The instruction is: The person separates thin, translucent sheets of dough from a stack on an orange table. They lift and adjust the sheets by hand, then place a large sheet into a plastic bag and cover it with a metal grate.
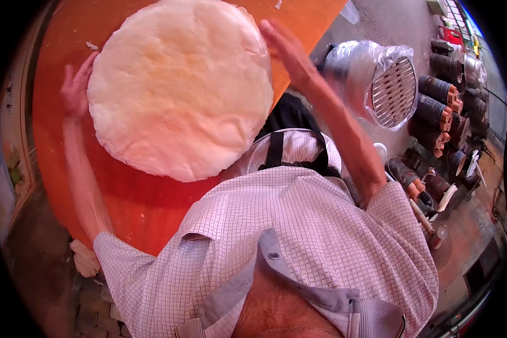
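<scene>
A large, round, pale flatbread (179,91) with an uneven, slightly blistered surface lies on an orange-red tabletop (131,207). Whether it is one sheet or a stack, I cannot tell. At its left rim is my left hand (77,91), fingers spread, the fingertips against the edge. My right hand (285,46) is held out flat and slightly blurred beside the upper right rim. Whether it touches the bread is unclear. Neither hand grips anything. Small white scraps (91,45) are scattered on the tabletop.
Right of the table stands a plastic-wrapped cylinder (363,80) with a slatted round top (393,92). Beyond it, several dark cylinders with orange-brown ends (435,110) crowd the floor. A crumpled pale piece (84,257) lies below the table's left edge, near paving bricks (95,302).
</scene>
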Demonstrator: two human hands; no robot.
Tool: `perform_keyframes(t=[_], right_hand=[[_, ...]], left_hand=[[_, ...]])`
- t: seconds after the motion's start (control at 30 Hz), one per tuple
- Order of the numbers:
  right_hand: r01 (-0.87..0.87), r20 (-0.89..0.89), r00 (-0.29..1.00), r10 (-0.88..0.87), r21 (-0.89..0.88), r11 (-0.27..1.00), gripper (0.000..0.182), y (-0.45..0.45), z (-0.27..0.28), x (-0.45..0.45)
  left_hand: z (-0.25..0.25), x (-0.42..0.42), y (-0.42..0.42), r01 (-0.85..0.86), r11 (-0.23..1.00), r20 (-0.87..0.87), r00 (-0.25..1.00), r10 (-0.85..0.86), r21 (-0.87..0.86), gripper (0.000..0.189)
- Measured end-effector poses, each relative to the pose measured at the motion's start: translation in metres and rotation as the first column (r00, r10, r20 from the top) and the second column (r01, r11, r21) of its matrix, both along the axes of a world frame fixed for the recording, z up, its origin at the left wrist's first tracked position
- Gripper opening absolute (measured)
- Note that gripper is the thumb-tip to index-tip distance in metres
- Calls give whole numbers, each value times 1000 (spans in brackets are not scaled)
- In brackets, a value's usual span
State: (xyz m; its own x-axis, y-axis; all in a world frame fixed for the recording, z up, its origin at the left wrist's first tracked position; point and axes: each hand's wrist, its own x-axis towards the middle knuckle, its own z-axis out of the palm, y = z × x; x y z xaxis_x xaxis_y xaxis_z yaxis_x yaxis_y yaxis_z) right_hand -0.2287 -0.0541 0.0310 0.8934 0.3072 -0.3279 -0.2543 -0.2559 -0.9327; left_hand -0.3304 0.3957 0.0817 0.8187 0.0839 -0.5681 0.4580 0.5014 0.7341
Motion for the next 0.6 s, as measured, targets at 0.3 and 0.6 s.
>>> perform_keyframes(t=[0.3, 0.6], right_hand=[[-361, 144, 912, 385, -168, 917, 90, 39, 36, 36], [-453, 103, 866, 490, -253, 855, 71, 72, 46, 78]], left_hand=[[7, -114, -20, -32, 953, -45, 998, 48, 303, 73], [-14, -132, -55, -332, 929, -84, 934, 349, 163, 58]])
